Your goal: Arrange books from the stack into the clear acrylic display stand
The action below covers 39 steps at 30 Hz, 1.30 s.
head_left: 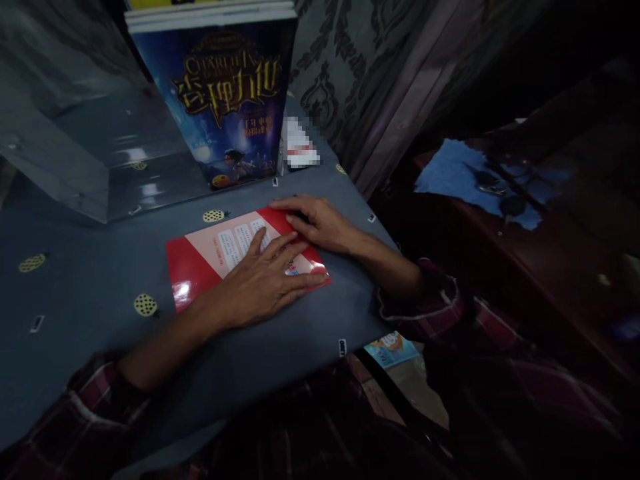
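A thin glossy red and pink book (203, 259) with white text boxes on its cover lies flat on the blue-grey tablecloth. Across its near right part rests my left hand (265, 277), palm down with fingers spread, hiding some of the print. My right hand (317, 222) lies over the book's far right edge, its fingers stretched along that side and the thumb on the cover. Neither hand has its fingers wrapped around anything. Just beyond the book, a dark blue book (225, 113) with gold lettering stands upright in front of other books.
A clear plastic book stand (80, 173) is at the left of the tablecloth (90, 267). Patterned curtains (345, 73) hang behind. At right, a dark red surface (465, 247) bears a blue cloth-like sheet (450, 173) with dark objects. A blue booklet (393, 350) shows below the table edge.
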Tool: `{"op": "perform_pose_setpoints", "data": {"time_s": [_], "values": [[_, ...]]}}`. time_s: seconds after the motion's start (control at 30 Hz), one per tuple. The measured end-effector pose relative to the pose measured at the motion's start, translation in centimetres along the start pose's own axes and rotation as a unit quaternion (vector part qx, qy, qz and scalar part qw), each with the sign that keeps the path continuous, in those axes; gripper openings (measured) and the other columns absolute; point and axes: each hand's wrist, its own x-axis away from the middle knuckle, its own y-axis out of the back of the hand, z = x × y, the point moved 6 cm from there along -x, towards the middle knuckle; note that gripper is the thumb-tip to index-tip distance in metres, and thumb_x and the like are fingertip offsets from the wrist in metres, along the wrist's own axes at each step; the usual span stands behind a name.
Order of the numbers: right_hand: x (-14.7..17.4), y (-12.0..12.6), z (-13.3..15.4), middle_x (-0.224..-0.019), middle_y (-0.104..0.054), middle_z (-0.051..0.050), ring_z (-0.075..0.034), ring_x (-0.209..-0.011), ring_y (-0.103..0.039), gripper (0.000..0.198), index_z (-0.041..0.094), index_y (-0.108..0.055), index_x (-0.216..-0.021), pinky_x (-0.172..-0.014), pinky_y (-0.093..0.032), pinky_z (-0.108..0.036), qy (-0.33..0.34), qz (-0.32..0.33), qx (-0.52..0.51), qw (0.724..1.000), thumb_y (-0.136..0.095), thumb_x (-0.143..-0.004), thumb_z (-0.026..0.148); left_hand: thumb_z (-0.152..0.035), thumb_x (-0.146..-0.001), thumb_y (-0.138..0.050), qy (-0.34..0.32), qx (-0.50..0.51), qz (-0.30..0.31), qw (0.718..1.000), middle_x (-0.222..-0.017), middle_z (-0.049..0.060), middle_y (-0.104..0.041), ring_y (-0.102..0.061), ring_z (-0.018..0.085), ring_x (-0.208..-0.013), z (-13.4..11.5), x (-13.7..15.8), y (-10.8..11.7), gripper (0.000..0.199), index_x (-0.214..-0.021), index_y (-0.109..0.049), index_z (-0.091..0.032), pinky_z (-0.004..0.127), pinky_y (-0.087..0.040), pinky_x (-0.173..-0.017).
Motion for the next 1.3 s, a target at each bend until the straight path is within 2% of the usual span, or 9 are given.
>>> {"op": "perform_pose_setpoints", "data": {"time_s": [0.13,0.3,0.53,0.73,0.9,1.03,1.13,1.23,1.3], "values": [[0.1,0.0,0.2,-0.139,-0.071,-0.007,-0.025,-0.129,-0.065,0.045,0.023,-0.064,-0.141,-0.113,-0.049,-0.051,0.007,-0.006,0.009,1.0,-0.046,-0.099,0.02,-0.042,-0.109,-0.045,0.001,-0.016,-0.002,1.0,-0.163,0.007,-0.045,-0.035,0.033,-0.155,-0.3,-0.1,-0.1,0.044,-0.152,-0.051,-0.042,0.07,-0.015,-0.126],[0.2,-0.1,0.2,-0.137,-0.072,-0.007,-0.026,-0.128,-0.066,0.044,0.024,-0.067,-0.138,-0.112,-0.05,-0.052,0.009,-0.02,0.014,1.0,-0.047,-0.099,0.021,-0.047,-0.109,-0.041,0.017,-0.028,-0.016,0.999,-0.161,0.013,-0.048,-0.039,0.03,-0.153,0.0,-0.1,-0.1,0.051,-0.154,-0.05,-0.025,0.062,-0.017,-0.129],[0.2,-0.4,0.1,-0.135,-0.074,-0.009,-0.027,-0.128,-0.068,0.04,0.022,-0.068,-0.133,-0.116,-0.047,-0.055,0.042,-0.045,0.041,0.997,-0.047,-0.1,0.023,-0.046,-0.111,-0.036,0.103,-0.062,-0.02,0.993,-0.158,0.017,-0.052,-0.04,0.026,-0.153,1.3,0.7,0.4,0.056,-0.153,-0.047,-0.011,0.05,-0.023,-0.13],[0.2,-0.2,0.3,-0.136,-0.073,-0.007,-0.028,-0.128,-0.068,0.039,0.025,-0.069,-0.133,-0.111,-0.053,-0.055,0.057,-0.043,0.067,0.995,-0.046,-0.1,0.023,-0.029,-0.109,-0.041,0.175,-0.048,-0.049,0.982,-0.153,0.018,-0.056,-0.049,0.024,-0.146,6.6,4.9,2.7,0.045,-0.149,-0.052,-0.011,0.046,-0.036,-0.123],[0.2,-0.5,0.8,-0.134,-0.074,-0.008,-0.031,-0.127,-0.068,0.037,0.028,-0.07,-0.13,-0.112,-0.05,-0.062,0.065,-0.048,0.115,0.99,-0.047,-0.101,0.024,-0.029,-0.106,-0.048,0.196,0.079,-0.102,0.972,-0.143,0.011,-0.064,-0.06,0.022,-0.132,12.4,10.7,5.1,0.035,-0.136,-0.065,-0.023,0.045,-0.047,-0.112],[0.1,-1.7,4.5,-0.138,-0.07,-0.014,-0.036,-0.133,-0.063,0.03,0.024,-0.074,-0.122,-0.111,-0.047,-0.066,0.142,-0.026,0.134,0.98,-0.051,-0.102,0.027,-0.034,-0.101,-0.059,0.218,0.127,-0.139,0.958,-0.142,0.012,-0.064,-0.058,0.026,-0.134,14.6,13.3,5.3,0.029,-0.124,-0.073,-0.022,0.049,-0.043,-0.115],[0.6,-3.9,9.8,-0.138,-0.069,-0.015,-0.031,-0.13,-0.062,0.032,0.021,-0.071,-0.126,-0.105,-0.055,-0.054,0.267,0.073,0.087,0.957,-0.047,-0.105,0.025,-0.034,-0.1,-0.06,0.22,0.134,-0.153,0.954,-0.139,0.011,-0.065,-0.058,0.026,-0.132,14.9,13.5,4.9,0.028,-0.122,-0.074,-0.022,0.049,-0.043,-0.115],[1.0,-6.4,13.8,-0.136,-0.067,-0.015,-0.028,-0.127,-0.06,0.031,0.021,-0.071,-0.126,-0.107,-0.054,-0.05,0.321,0.158,0.081,0.93,-0.046,-0.107,0.027,-0.032,-0.1,-0.06,0.222,0.115,-0.159,0.955,-0.137,0.011,-0.066,-0.058,0.026,-0.13,14.5,13.1,4.8,0.028,-0.123,-0.072,-0.021,0.047,-0.044,-0.114],[1.1,-7.8,15.1,-0.134,-0.066,-0.015,-0.027,-0.121,-0.06,0.032,0.021,-0.07,-0.128,-0.103,-0.055,-0.049,0.341,0.187,0.093,0.916,-0.046,-0.108,0.027,-0.031,-0.101,-0.059,0.237,0.075,-0.169,0.954,-0.133,0.011,-0.067,-0.06,0.025,-0.127,13.8,12.9,5.0,0.029,-0.125,-0.07,-0.02,0.045,-0.046,-0.111]]}}
